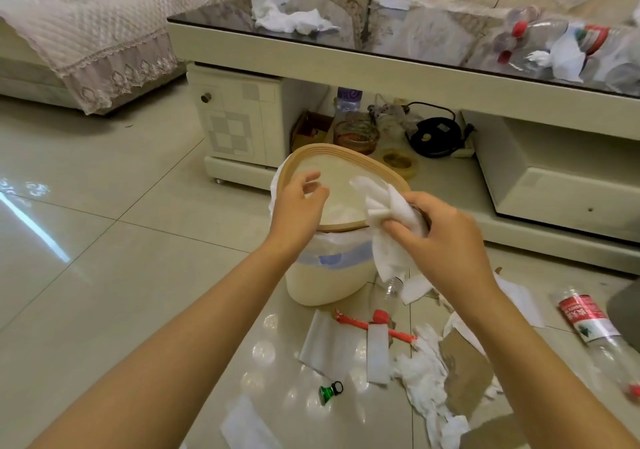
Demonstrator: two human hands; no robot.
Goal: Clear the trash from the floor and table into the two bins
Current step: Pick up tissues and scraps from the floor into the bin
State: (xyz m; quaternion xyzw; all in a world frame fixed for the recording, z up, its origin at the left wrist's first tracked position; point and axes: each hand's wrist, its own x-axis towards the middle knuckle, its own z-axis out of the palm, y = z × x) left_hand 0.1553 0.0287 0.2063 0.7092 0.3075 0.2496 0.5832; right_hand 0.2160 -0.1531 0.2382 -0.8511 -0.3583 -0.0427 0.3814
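A cream bin (322,275) with a wooden rim and a white liner stands on the floor in front of the table. My right hand (446,230) grips a crumpled white tissue (384,213) at the bin's right rim. My left hand (298,203) hovers over the left rim, its fingers loosely curled and holding nothing. More trash lies on the floor below: tissues (426,376), cardboard (467,369), a red strip (367,324), a green cap (329,390) and a plastic bottle (588,324). On the glass table (346,64) lie tissues (294,19) and crushed bottles (554,43).
A sofa with a lace cover (97,40) is at the left. Under the table sit a black appliance (440,133), a glass bowl (356,135) and a tape roll (398,163). A dark object (627,306) shows at the right edge.
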